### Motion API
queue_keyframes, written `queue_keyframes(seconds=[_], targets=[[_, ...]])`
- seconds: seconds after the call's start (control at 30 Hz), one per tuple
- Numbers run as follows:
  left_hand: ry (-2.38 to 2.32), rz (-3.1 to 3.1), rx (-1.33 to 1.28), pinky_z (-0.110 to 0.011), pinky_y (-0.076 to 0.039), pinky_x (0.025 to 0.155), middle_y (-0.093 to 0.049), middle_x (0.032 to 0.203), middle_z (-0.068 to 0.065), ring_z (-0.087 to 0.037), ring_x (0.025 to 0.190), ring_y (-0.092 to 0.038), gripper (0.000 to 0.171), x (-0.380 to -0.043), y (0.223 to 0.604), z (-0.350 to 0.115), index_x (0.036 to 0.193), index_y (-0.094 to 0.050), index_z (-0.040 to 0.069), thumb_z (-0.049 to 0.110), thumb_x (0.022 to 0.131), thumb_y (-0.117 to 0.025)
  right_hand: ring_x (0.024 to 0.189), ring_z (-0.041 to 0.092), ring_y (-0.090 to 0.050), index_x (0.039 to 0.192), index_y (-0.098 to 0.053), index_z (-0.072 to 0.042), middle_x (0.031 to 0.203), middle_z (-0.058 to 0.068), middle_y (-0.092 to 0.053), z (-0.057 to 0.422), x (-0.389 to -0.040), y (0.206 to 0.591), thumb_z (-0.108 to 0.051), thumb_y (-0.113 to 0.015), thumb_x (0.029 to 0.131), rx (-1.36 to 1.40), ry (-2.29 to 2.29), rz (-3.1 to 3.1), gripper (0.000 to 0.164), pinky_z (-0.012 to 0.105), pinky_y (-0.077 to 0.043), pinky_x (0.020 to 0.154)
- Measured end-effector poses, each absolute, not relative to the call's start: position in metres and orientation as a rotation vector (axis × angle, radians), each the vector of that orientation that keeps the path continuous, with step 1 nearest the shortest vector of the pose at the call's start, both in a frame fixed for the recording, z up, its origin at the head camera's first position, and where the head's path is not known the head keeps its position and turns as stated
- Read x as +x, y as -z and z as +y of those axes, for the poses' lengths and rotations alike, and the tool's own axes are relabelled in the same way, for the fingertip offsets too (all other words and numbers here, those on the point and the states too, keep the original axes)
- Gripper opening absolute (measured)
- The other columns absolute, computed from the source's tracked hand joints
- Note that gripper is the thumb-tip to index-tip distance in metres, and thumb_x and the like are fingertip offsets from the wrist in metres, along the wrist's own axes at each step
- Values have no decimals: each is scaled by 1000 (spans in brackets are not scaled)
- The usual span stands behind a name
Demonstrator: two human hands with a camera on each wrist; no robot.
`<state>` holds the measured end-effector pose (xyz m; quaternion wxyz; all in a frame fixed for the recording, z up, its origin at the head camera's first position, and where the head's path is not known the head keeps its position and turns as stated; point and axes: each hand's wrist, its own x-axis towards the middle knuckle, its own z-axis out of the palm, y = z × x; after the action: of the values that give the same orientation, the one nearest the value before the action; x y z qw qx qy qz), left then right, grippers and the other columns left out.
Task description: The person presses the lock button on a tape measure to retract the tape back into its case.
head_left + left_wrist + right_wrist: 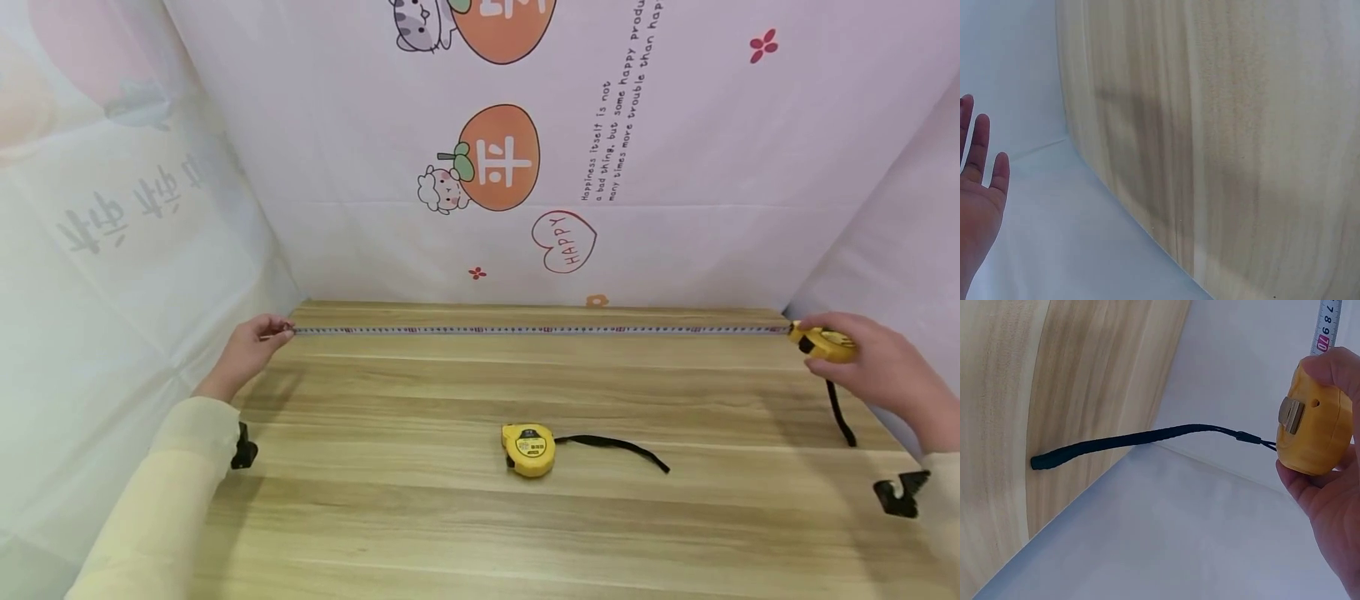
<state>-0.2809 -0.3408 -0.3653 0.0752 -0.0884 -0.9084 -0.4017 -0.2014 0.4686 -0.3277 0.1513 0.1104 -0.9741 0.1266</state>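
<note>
Along the far edge of the tabletop (390, 525), the left hand (251, 348) pinched the measuring blade (450, 331), likely springy; the right hand (888, 362) gripped the yellow tape-measure case (1319, 437), judged light, rigid, the surest hold.

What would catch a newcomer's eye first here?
A pulled-out tape strip runs along the table's far side, from the left hand to the yellow tape measure in the right hand. A second tape measure lies mid-table, its black strap trailing right. Orange prints brighten the white cloth behind.
</note>
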Motion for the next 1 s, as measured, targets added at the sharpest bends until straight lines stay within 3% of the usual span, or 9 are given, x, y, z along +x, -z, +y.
queue_keyframes(seconds=[0.17,0.37,0.47,0.63,0.8,1.0], targets=[[1210,-2716,-261,-29,-46,83,-57,122,-25,-36,113,-51,40,-279,360,-342,127,-53,-7,25,104,-48,102,59,-42,121,-56,1,131,40,-38,468,-199,324,0,-71,85,316,-333,-2806,38,67,-42,69],[1189,-2716,-257,-16,-43,78,-57,120,-24,-14,103,-52,40,-277,356,-345,127,-53,-7,25,104,-49,101,62,-40,115,-61,2,134,44,-32,465,-197,319,1,-71,86,308,-298,-2829,31,67,-42,70],[1199,-2726,-244,-17,-44,78,-57,120,-23,-11,102,-51,41,-278,355,-346,127,-53,-7,27,103,-49,99,63,-42,115,-61,2,134,44,-31,464,-196,318,0,-70,86,301,-276,-2843,30,66,-43,69],[1194,-2712,-240,-17,-44,78,-57,119,-24,-16,102,-52,41,-279,354,-345,126,-54,-8,27,103,-49,101,63,-42,113,-62,1,135,44,-32,464,-196,318,-2,-70,87,312,-266,-2841,27,68,-41,71],[1193,-2686,-247,-14,-44,76,-58,116,-24,-7,96,-52,40,-280,354,-345,124,-54,-9,24,103,-51,108,63,-41,109,-65,-2,132,43,-37,465,-198,321,-4,-73,85,342,-261,-2827,25,69,-40,75],[1182,-2688,-255,-16,-45,76,-58,117,-24,-4,95,-50,39,-279,354,-345,124,-55,-8,25,103,-51,89,54,-56,103,-66,-5,118,35,-51,467,-200,325,-3,-79,78,435,-189,-2774,28,61,-48,65]])
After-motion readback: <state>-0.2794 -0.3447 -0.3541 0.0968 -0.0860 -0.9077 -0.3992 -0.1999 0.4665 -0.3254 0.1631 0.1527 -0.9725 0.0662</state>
